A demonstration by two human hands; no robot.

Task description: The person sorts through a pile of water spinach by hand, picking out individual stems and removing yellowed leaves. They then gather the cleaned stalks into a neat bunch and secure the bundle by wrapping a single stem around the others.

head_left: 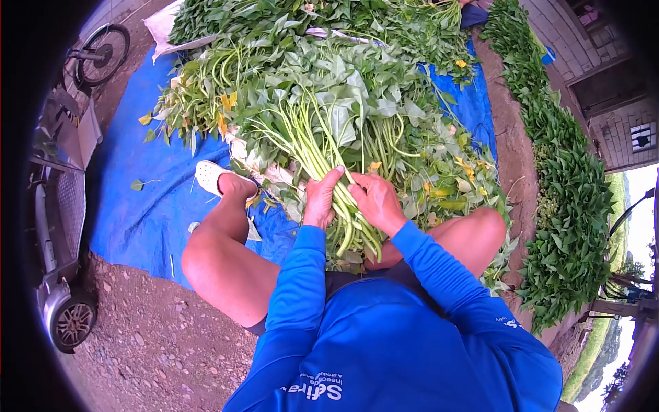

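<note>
A bunch of long-stemmed leafy greens (pixel 300 134) lies across my lap, cut stem ends toward me and leaves pointing away. My left hand (pixel 321 198) is wrapped round the stems from the left, thumb on top. From the right, my right hand (pixel 376 199) closes on the same stems, its fingers curled and partly hidden. Just beyond the bunch, a big heap of the same kind of greens (pixel 274 65) spreads out, with some yellowed leaves (pixel 228 101) among it.
A blue tarp (pixel 137 185) lies under the heap. To the right runs a long row of leafy greens (pixel 563 226) beside a block wall (pixel 559 31). A motorcycle wheel (pixel 103 53) and a small wheeled vehicle (pixel 72 319) stand at left. Part of another person (pixel 472 15) shows at the top.
</note>
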